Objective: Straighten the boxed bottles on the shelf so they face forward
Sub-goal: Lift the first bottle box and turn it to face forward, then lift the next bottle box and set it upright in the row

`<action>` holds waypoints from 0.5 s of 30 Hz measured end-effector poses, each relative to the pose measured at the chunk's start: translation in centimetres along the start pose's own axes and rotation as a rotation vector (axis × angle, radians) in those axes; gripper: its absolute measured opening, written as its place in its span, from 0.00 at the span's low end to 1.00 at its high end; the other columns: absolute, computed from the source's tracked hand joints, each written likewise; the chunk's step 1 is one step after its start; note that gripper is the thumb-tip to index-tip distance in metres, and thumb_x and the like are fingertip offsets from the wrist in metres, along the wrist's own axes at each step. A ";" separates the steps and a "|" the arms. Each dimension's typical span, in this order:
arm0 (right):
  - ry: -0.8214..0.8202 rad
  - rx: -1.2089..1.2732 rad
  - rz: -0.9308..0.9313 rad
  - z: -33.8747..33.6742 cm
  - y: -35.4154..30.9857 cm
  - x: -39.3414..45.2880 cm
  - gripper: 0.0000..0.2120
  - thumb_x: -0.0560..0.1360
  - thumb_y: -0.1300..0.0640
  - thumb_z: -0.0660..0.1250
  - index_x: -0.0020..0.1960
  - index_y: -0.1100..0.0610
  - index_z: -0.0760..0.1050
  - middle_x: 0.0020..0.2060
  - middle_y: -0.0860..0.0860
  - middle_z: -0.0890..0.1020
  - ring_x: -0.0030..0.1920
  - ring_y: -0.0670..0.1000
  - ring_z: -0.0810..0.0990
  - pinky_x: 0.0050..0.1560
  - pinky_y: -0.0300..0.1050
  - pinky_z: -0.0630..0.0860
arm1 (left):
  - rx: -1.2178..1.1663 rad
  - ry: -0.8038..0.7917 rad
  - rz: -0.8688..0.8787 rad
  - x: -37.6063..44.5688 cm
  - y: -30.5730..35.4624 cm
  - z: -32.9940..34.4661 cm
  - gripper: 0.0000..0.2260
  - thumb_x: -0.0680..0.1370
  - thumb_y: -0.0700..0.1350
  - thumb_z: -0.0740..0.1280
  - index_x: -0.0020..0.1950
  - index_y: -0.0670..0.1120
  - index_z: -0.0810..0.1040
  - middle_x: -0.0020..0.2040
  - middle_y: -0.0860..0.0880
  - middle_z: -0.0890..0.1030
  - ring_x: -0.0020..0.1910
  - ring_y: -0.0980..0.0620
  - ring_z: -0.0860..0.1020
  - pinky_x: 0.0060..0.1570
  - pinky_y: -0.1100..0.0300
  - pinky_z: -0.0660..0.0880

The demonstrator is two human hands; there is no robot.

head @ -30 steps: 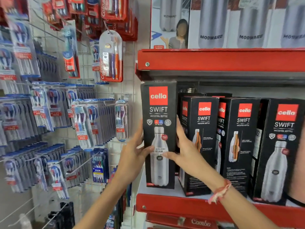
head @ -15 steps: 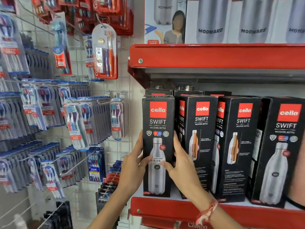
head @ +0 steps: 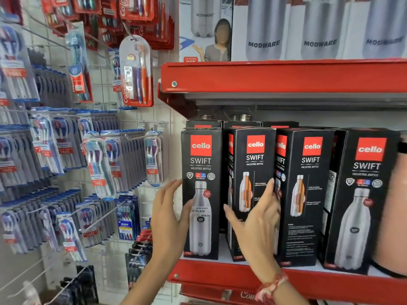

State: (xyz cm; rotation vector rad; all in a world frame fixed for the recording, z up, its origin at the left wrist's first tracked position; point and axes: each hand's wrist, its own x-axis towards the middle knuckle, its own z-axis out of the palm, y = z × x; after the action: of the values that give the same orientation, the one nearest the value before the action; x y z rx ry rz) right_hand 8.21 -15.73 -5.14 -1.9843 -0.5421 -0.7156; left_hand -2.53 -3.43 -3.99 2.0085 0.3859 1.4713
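Observation:
Several black Cello Swift bottle boxes stand in a row on the red shelf [head: 308,280]. The leftmost box [head: 201,150] faces forward. My left hand [head: 167,216] rests against its left side, fingers spread, thumb on the front. The second box [head: 253,155] is turned slightly, with its left side showing. My right hand [head: 257,223] is open in front of it, fingertips reaching its right edge; whether it touches is blurred. A third box [head: 308,194] is turned the same way. The fourth box [head: 361,205] faces roughly forward.
More boxes and metal bottle tops [head: 245,117] stand behind the front row. A red upper shelf [head: 286,75] carries Modware boxes [head: 319,27]. Left of the shelves a wire grid [head: 136,119] holds hanging toothbrush packs [head: 136,71]. A pale rounded object [head: 394,216] shows at the right edge.
The leftmost box went from lifted to standing on the shelf, facing forward. My right hand left it and moved right to the second box. My left hand loosened its grip.

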 end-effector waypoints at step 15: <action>-0.475 0.669 -0.247 -9.8 2.3 3.2 0.48 0.65 0.38 0.72 0.73 0.30 0.42 0.69 0.29 0.60 0.71 0.32 0.57 0.75 0.49 0.57 | -0.264 -0.461 -0.075 -0.5 8.0 1.7 0.32 0.72 0.41 0.71 0.62 0.69 0.59 0.46 0.78 0.77 0.47 0.80 0.73 0.45 0.81 0.69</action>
State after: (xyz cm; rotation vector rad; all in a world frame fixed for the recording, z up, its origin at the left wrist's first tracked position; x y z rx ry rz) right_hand 9.45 -25.15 -0.48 -1.4498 -1.1563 -0.1461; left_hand -2.10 -10.36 0.27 2.0118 0.0660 0.9179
